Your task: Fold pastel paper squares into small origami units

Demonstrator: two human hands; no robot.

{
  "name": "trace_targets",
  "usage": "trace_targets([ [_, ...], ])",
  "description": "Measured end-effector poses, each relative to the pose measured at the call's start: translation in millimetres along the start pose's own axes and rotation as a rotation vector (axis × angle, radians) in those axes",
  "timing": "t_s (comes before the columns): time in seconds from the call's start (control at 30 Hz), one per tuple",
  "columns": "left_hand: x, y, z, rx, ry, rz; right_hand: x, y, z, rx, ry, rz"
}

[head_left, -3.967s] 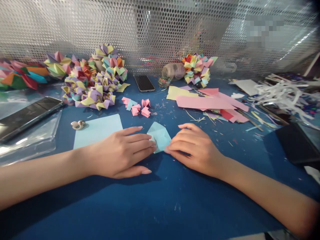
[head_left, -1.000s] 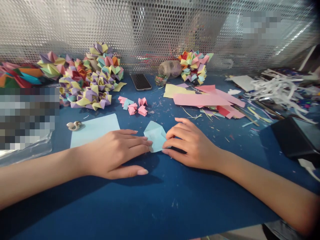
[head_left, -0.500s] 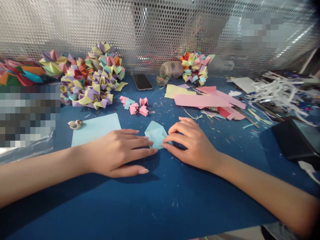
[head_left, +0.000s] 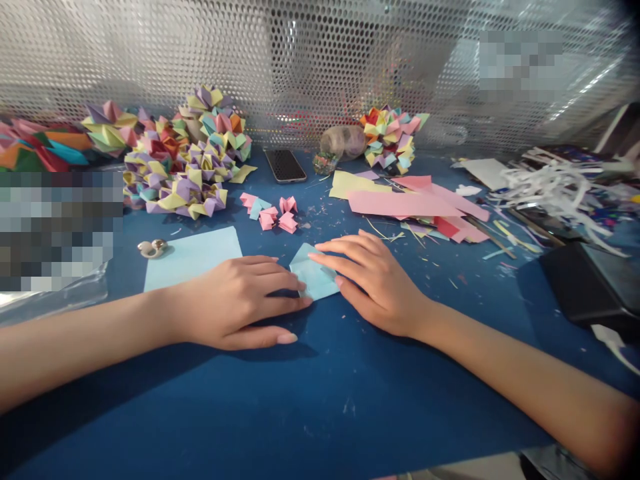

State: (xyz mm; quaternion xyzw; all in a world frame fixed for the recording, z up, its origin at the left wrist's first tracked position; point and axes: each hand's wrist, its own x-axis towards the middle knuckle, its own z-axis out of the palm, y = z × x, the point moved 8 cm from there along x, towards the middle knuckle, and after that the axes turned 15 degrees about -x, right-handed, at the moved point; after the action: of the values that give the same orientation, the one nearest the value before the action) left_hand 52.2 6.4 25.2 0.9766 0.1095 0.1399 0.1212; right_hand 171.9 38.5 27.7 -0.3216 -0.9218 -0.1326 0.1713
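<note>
A small folded piece of light blue paper point(head_left: 316, 279) lies on the blue table between my hands. My left hand point(head_left: 240, 303) is flat and open, its fingertips pressing the paper's left edge and its thumb apart on the table. From the other side, my right hand point(head_left: 373, 283) reaches over the paper with fingers stretched out and spread, the fingertips on or just over its upper right part. Whether all of them touch it, I cannot tell. Behind my left hand lies a larger light blue sheet point(head_left: 200, 253), partly covered by that hand, with a shiny ring-like object point(head_left: 152, 249) on it.
Small pink folded pieces point(head_left: 269, 217) lie beyond the paper. Multicoloured origami clusters point(head_left: 187, 167) stand at the back left. Further back are a phone point(head_left: 285, 165) and pink paper strips point(head_left: 405, 203). A black device point(head_left: 593, 287) sits at the right, near white paper shreds point(head_left: 555, 183).
My right hand has opened from a pinch at the paper's right corner, its fingers now spread over the paper. The paper's right side lies flatter. My left hand has hardly moved.
</note>
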Motion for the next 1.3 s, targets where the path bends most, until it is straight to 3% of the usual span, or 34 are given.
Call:
trace_targets([
  [0.1, -1, -3, 0.6, 0.012, -0.042, -0.019, 0, 6, 2, 0.025, -0.047, 0.037],
  [0.23, -5, -14, -3.6, 0.057, -0.097, -0.037, -1, 13, -10, -0.013, 0.048, 0.083],
  [0.4, -12, -36, -15.3, 0.103, -0.109, -0.099, -3, 3, -19, 0.024, 0.084, 0.0],
  [0.53, -13, -42, -13.5, 0.13, -0.123, -0.142, -7, -16, -26, 0.049, 0.156, -0.091],
  [0.7, -7, -20, -4.6, 0.087, -0.065, -0.045, -8, -33, -26, 0.064, 0.131, -0.19],
  [0.8, -4, 5, -1.0, 0.037, -0.046, 0.103, -8, -35, -24, 0.114, 0.082, -0.218],
  [0.9, -1, 20, 0.8, 0.001, -0.045, 0.157, -8, -32, -22, 0.17, 0.034, -0.199],
  [1.3, 1, 15, 7.5, -0.014, -0.046, 0.06, -4, -18, -7, 0.252, -0.081, 0.071],
])
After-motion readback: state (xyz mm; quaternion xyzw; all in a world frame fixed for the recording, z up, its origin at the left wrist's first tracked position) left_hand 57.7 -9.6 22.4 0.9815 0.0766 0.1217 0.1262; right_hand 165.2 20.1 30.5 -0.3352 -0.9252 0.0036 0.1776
